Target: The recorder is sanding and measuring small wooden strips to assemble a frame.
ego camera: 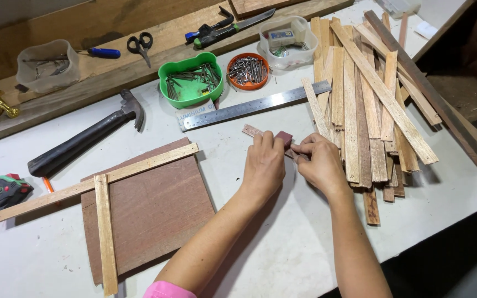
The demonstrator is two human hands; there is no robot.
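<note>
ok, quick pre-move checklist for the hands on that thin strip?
1. Left hand pressing a small reddish block onto the thin wooden strip: ok.
2. Right hand pinching the strip's near end: ok.
3. Strip flat on the white table: ok.
4. Steel ruler close by, untouched: ok.
5. Hammer and nail bowls off to the left, unobstructed: ok.
6. Marks on the strip: cannot tell.

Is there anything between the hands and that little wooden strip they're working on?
Nothing visible. The left hand and right hand already touch the thin wooden strip, with a small reddish block held at it.
</note>
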